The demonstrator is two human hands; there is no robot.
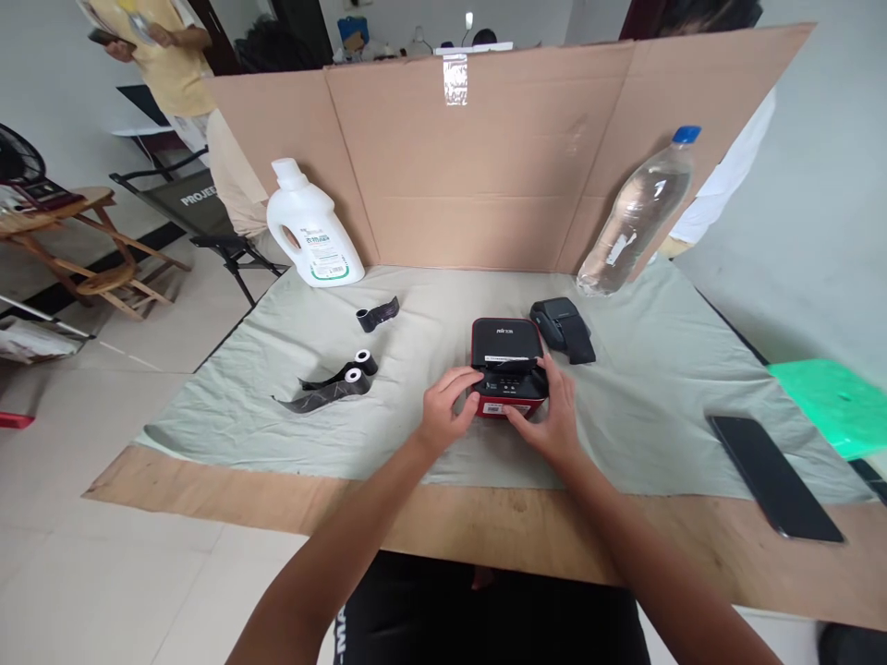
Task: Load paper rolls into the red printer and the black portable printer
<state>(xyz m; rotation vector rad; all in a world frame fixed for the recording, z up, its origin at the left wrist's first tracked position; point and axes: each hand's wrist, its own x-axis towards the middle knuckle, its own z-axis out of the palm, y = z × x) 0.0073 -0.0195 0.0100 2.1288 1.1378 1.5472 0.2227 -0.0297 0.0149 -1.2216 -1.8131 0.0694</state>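
Note:
A small black and red box-shaped device, which looks like a label printer [509, 342], sits on the cloth in front of me. My left hand [447, 406] grips its left front corner, thumb and fingers bent against the side. Around the right front corner my right hand [554, 411] is closed, with the thumb at the front face and the fingers along the side. A dark strip lies across the printer's top, between the hands. Just behind my right hand lies a second black handheld device [551, 323] with a dark strip hanging from it.
To the left lie several dark rolls [357, 377] with loose tails, one roll [378, 315] farther back. A white jug [315, 231] and a clear bottle [644, 217] stand against a cardboard screen [471, 166]. A phone [772, 476] rests at right. People are behind the screen.

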